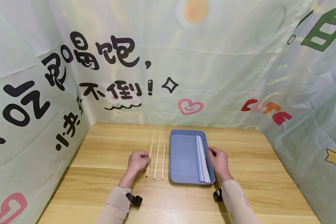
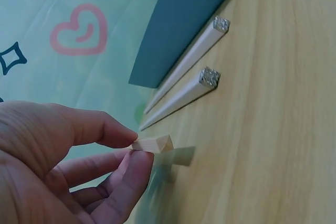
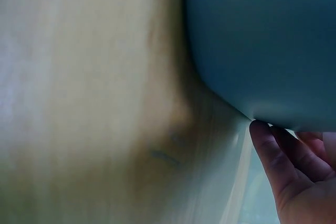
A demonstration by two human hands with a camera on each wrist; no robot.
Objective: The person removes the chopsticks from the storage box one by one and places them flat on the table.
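My left hand (image 1: 139,161) pinches a plain wooden chopstick (image 1: 152,149) near its thick end, with thumb and finger. In the left wrist view, this square butt end (image 2: 160,144) sticks out past the fingertips, just over the table. To its right, two pale pink chopsticks (image 1: 157,157) with silvery ends lie side by side. A blue-grey tray (image 1: 182,180) stands beside them, and a row of pastel blue and pink chopsticks (image 1: 203,161) lies along its right side. My right hand (image 1: 219,160) holds the tray's right edge, fingertips at the outer wall; part of its grip is hidden.
The wooden table (image 1: 254,168) has rounded back corners. Printed cloth (image 1: 156,68) hangs behind it and along both sides, close to the table edges. Dark straps with small devices (image 1: 134,199) sit on both wrists.
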